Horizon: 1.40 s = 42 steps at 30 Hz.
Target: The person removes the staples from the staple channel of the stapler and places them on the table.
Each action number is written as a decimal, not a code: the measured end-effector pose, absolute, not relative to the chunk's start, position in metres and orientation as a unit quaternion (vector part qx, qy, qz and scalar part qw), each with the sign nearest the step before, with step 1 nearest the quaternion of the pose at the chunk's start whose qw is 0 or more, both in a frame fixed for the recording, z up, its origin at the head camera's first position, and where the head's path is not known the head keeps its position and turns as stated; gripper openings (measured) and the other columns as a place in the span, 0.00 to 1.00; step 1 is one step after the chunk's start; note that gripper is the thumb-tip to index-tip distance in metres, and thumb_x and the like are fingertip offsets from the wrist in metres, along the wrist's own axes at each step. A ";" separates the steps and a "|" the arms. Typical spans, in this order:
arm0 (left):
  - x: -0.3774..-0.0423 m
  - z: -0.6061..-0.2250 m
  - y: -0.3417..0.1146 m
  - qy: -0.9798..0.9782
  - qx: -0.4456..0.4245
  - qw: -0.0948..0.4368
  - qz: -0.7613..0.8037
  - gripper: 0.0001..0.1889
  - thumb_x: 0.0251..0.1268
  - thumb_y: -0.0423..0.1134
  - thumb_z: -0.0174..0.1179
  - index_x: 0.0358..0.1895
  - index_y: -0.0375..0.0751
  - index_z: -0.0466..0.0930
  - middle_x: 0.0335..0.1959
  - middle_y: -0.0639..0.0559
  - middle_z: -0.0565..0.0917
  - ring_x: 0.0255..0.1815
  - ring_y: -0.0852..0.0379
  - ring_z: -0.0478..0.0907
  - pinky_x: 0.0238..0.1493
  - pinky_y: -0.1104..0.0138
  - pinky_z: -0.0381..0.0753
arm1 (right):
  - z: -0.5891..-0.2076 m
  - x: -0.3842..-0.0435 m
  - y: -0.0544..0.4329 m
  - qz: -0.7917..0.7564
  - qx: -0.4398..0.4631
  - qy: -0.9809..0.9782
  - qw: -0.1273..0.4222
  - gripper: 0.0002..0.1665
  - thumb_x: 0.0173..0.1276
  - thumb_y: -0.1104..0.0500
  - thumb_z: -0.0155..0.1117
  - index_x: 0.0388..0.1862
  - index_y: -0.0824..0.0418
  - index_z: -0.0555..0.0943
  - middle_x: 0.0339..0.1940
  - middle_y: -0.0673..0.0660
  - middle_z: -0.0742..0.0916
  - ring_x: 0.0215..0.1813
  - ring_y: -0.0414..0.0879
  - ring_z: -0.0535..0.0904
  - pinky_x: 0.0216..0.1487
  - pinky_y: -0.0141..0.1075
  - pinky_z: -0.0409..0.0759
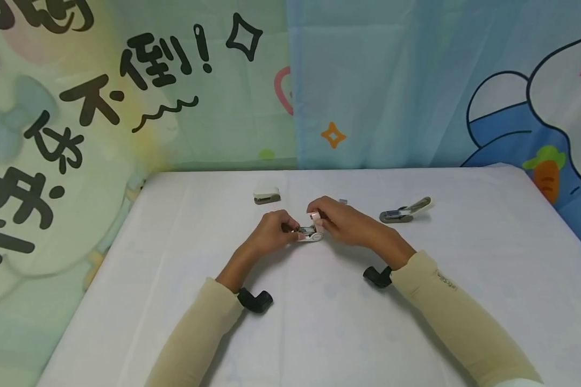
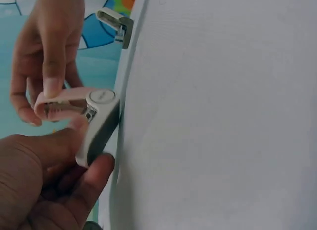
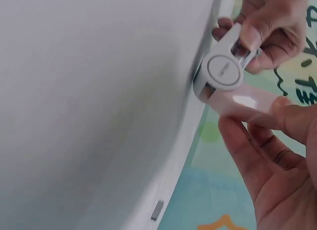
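Observation:
A small stapler [image 1: 312, 236] with a white base and a pink top arm stands opened up, its arm swung away from the base. My left hand [image 1: 273, 232] holds the base, thumb by the metal staple channel and a finger underneath, as the left wrist view shows. Between the thumb and fingers of my right hand [image 1: 344, 221] is the pink arm [image 3: 250, 106]. A round white hinge disc [image 3: 224, 70] joins arm and base. Part of the channel is hidden behind the left thumb.
Farther back on the white table [image 1: 319, 322] lies a closed white-and-grey stapler [image 1: 267, 195]. To the right sits another stapler [image 1: 406, 210], opened wide. A small grey strip [image 3: 157, 210], like a row of staples, lies behind my right hand. A printed curtain [image 1: 392, 80] hangs at the back edge.

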<state>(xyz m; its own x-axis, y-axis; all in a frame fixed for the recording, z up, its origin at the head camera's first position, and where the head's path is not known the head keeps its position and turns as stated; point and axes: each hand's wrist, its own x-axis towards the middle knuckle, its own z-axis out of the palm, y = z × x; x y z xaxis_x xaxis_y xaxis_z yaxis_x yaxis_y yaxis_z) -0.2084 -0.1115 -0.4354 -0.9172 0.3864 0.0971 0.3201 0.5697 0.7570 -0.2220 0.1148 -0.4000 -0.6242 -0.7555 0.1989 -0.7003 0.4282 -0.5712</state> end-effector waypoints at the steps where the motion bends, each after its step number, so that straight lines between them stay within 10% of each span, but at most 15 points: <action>1: -0.209 -0.435 -0.111 0.881 0.203 0.046 0.424 0.09 0.54 0.33 0.72 0.36 0.34 0.85 0.32 0.51 0.82 0.31 0.60 0.78 0.34 0.70 0.76 | -0.399 -0.222 0.118 -0.322 -0.431 0.842 0.043 0.14 0.74 0.68 0.53 0.57 0.66 0.71 0.50 0.59 0.78 0.46 0.49 0.75 0.46 0.43 0.75; 31: -0.210 -0.427 -0.093 0.869 0.225 0.031 0.440 0.11 0.56 0.31 0.71 0.43 0.34 0.87 0.32 0.50 0.78 0.31 0.58 0.73 0.30 0.70 0.72 | -0.383 -0.219 0.169 -0.354 -0.350 0.867 0.033 0.09 0.66 0.63 0.67 0.45 0.61 0.81 0.46 0.54 0.86 0.46 0.48 0.81 0.47 0.50 0.78; 38: -0.212 -0.430 -0.087 0.877 0.210 0.034 0.432 0.11 0.58 0.32 0.69 0.45 0.33 0.86 0.32 0.50 0.77 0.31 0.57 0.73 0.30 0.69 0.72 | -0.375 -0.211 0.152 -0.329 -0.395 0.847 -0.136 0.13 0.60 0.67 0.71 0.45 0.64 0.84 0.44 0.57 0.85 0.52 0.53 0.75 0.49 0.48 0.75; 42: -0.213 -0.431 -0.083 0.877 0.214 0.011 0.430 0.11 0.59 0.31 0.69 0.44 0.33 0.87 0.31 0.49 0.76 0.31 0.57 0.73 0.30 0.69 0.73 | -0.373 -0.206 0.134 -0.289 -0.429 0.845 -0.137 0.10 0.62 0.67 0.70 0.43 0.64 0.85 0.40 0.55 0.85 0.44 0.51 0.76 0.43 0.46 0.74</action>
